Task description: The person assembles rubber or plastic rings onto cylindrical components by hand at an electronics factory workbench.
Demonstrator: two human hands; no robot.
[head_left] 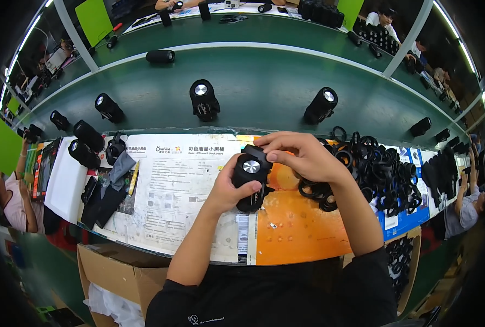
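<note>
A black cylindrical speaker [250, 175] with a round silver end stands at the middle of the worktable. My left hand [224, 188] is wrapped round its left side, with the thumb lying across the front. My right hand [305, 157] pinches a black band-like piece [257, 155] at the speaker's far upper edge. Whether that piece is fixed to the speaker I cannot tell. To the right of my right hand lies a heaped pile of black rings [370, 171], its nearest ones beside my wrist.
Printed white sheets [182, 201] and an orange sheet [302, 231] cover the table. Dark speakers, a grey cloth [121, 168] and a yellow pen [134, 179] lie left. Several speakers stand along the green conveyor [258, 92]. Cardboard boxes [109, 272] flank me; other people sit around.
</note>
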